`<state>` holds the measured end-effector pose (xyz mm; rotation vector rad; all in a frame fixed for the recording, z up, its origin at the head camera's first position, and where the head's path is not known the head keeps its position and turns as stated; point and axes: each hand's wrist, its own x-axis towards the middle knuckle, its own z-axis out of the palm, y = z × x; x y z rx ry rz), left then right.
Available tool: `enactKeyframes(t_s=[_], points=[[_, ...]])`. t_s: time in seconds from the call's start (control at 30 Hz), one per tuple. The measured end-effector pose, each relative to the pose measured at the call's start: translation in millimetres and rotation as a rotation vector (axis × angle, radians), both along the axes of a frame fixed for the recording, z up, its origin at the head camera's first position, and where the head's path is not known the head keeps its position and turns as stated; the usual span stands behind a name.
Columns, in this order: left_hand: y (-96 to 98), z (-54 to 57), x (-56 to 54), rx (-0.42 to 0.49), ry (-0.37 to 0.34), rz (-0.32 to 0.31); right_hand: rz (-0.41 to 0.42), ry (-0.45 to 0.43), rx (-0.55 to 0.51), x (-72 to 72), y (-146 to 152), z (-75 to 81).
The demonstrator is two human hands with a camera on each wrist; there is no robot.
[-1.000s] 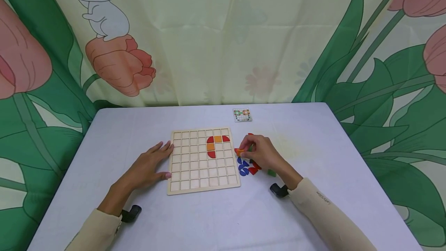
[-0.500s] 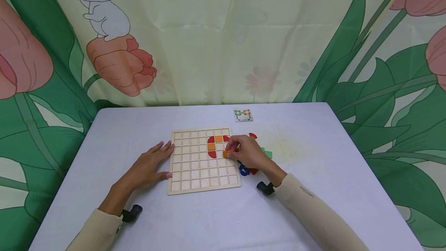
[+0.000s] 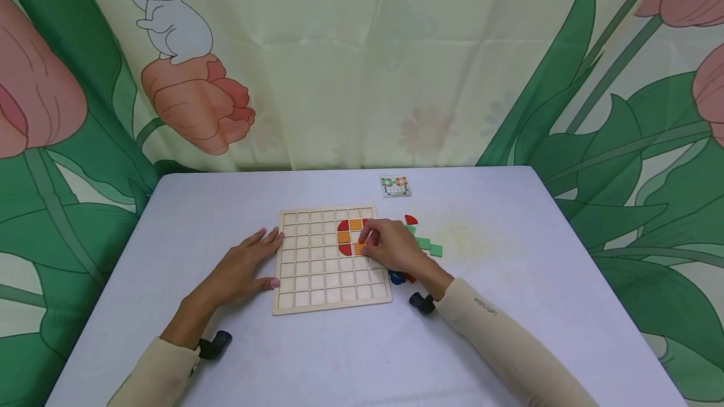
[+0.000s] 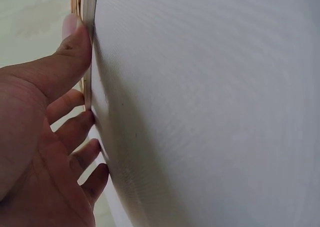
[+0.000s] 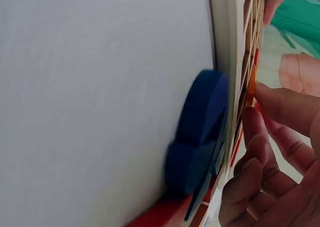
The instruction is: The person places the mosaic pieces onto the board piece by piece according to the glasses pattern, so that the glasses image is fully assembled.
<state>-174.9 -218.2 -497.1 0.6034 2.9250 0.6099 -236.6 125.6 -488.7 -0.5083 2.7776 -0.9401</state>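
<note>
A square wooden grid board [image 3: 317, 282] lies on the white table. Near its upper right, red quarter-round tiles [image 3: 344, 250] and orange square tiles [image 3: 344, 237] sit in the cells. Over that part, my right hand [image 3: 398, 247] pinches another orange square tile [image 3: 358, 249] between thumb and fingers, at the cell beside the lower red one. The right wrist view shows this orange tile [image 5: 251, 87] at the fingertips. My left hand [image 3: 240, 272] rests at the board's left edge, fingers spread; in the left wrist view, the thumb [image 4: 75, 44] touches the frame.
Right of the board lie blue pieces [image 3: 398, 277], green squares [image 3: 436, 250] and a red quarter-round [image 3: 411, 220], some hidden under my right hand. A small pattern card [image 3: 395, 186] lies behind the board. A printed curtain [image 3: 339, 80] hangs beyond the table.
My right hand has moved left from the loose pile onto the board, bringing the orange tile down to a cell right of the lower red tile. The left hand stays put.
</note>
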Motion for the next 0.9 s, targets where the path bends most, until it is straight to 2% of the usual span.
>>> enactKeyframes(t_s=[0.2, 0.4, 0.5, 0.9], points=[[0.3, 0.5, -0.6, -0.001, -0.001, 0.001, 0.015, 0.008, 0.033, -0.2, -3.5, 0.2], [0.6, 0.8, -0.6, -0.007, -0.008, -0.004, -0.002, -0.017, -0.015, 0.0, 1.7, 3.9], [0.6, 1.9, 0.3, -0.012, -0.005, -0.004, -0.037, -0.03, -0.032, -1.8, 7.6, 7.2], [-0.3, 2.8, 0.9, -0.012, 0.0, -0.013, -0.177, -0.054, 0.027, -8.2, 35.7, 11.7]])
